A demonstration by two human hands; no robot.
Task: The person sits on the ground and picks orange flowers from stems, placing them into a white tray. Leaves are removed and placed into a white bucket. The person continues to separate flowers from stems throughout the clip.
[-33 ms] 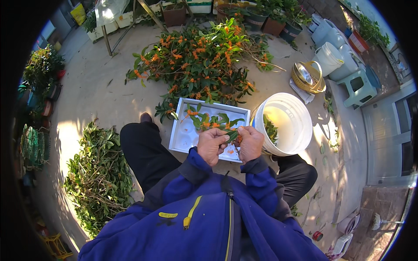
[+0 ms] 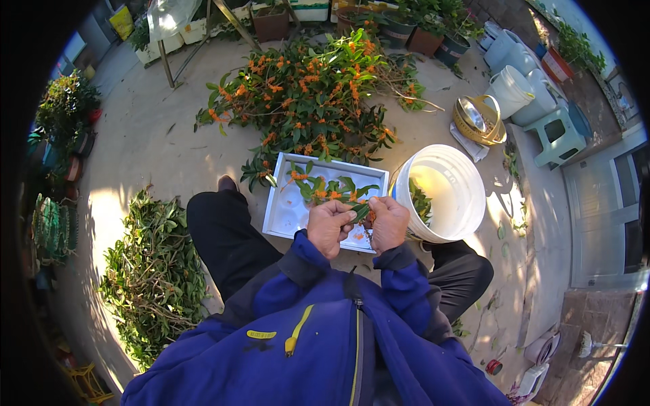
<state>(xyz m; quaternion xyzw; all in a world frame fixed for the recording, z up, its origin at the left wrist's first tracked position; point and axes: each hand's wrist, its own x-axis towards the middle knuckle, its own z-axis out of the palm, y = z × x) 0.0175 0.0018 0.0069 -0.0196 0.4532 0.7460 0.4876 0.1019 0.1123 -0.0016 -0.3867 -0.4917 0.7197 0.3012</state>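
Observation:
Over a shallow white tray (image 2: 272, 211), my two hands work close together on a leafy sprig (image 2: 347, 191) with clusters of small orange blossoms. My left hand (image 2: 328, 229) pinches the sprig by its green leaves. Fingers closed, my right hand (image 2: 389, 223) grips its blossom end a few centimetres away; a dark bit of stem hangs below. Loose orange petals lie in the tray. Right of the tray stands a white bucket (image 2: 467, 196) with green leaves inside. Just beyond the tray lies a big heap of orange-flowered branches (image 2: 311, 95).
A pile of leafy branches (image 2: 156, 277) lies on the concrete at my left. Ahead to the right are a wicker basket (image 2: 497, 125) holding a metal bowl, a pale green stool (image 2: 555, 135) and several white buckets. Potted plants (image 2: 453, 47) line the far edge.

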